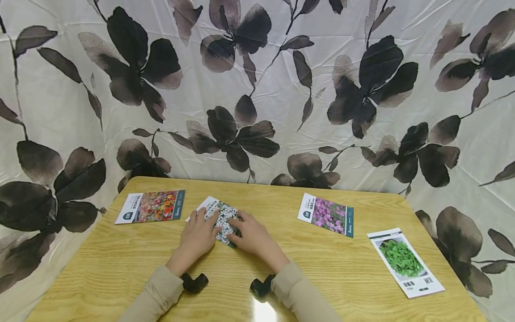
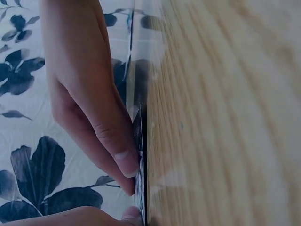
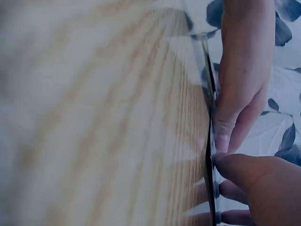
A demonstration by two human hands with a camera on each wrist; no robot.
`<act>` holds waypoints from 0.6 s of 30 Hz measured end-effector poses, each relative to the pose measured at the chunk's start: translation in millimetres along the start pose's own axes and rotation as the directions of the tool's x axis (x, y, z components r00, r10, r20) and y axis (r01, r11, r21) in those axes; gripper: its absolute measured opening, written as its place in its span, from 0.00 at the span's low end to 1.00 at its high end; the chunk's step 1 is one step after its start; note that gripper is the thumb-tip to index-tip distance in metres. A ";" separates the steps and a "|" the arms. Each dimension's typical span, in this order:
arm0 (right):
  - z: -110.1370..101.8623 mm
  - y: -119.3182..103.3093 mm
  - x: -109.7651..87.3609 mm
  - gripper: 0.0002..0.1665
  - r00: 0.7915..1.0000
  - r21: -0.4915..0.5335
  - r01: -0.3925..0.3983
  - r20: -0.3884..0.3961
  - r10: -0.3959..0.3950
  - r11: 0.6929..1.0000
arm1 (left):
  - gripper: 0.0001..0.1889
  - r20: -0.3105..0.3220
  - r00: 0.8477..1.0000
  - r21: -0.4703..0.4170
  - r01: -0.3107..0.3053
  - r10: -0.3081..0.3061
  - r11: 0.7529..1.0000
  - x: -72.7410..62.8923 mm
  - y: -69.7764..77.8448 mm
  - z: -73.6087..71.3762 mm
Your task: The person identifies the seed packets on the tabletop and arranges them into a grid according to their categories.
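Observation:
A seed packet with small white flowers [image 1: 226,220] lies flat on the wooden table, left of the middle. My left hand [image 1: 198,237] rests on its left part, fingers spread. On its right side, my right hand [image 1: 252,233] touches the packet with fingertips and thumb. The left wrist view catches the packet edge-on [image 2: 141,174], a thumb on it; the left hand [image 2: 70,217] shows only at the bottom. In the right wrist view, fingertips of the right hand [image 3: 268,179] meet the packet's thin edge [image 3: 211,141]. Part of the packet's print is covered by the hands.
To the left lies an orange-and-red flower packet [image 1: 154,207]. Right of centre is a purple flower packet [image 1: 330,216], and farther right a green leaf packet [image 1: 402,259]. Black curved wrist pieces [image 1: 195,283] sit by the cuffs. A floral cloth [image 1: 297,98] hangs behind the table [image 1: 362,277].

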State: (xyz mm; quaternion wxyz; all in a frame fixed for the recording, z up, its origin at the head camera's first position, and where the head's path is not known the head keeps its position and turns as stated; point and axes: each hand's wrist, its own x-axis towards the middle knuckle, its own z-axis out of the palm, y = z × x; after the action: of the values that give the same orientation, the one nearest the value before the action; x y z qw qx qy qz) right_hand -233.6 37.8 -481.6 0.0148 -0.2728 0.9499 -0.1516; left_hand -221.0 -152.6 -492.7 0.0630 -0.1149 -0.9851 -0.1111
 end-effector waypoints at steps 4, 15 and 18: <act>2.3 0.2 -4.8 0.31 1.000 -0.013 -0.004 -0.021 0.003 1.000 | 0.27 0.012 1.000 0.009 -0.001 0.001 1.000 1.7 1.8 -0.2; 5.3 -5.5 -20.1 0.30 0.995 -0.084 0.020 -0.092 -0.028 0.996 | 0.27 -0.027 0.999 0.028 -0.040 0.040 0.999 2.2 3.5 -1.0; 6.3 -8.4 -25.4 0.29 0.992 -0.120 0.025 -0.117 -0.040 0.992 | 0.26 -0.039 0.997 0.044 -0.060 0.062 0.997 2.9 4.0 -0.9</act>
State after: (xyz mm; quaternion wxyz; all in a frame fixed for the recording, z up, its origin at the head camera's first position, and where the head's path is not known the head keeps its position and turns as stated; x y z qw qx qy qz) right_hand -207.0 42.6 -486.5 -0.0606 -0.2791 0.9518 -0.1115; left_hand -222.7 -148.3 -490.6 0.0889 -0.1414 -0.9818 -0.0902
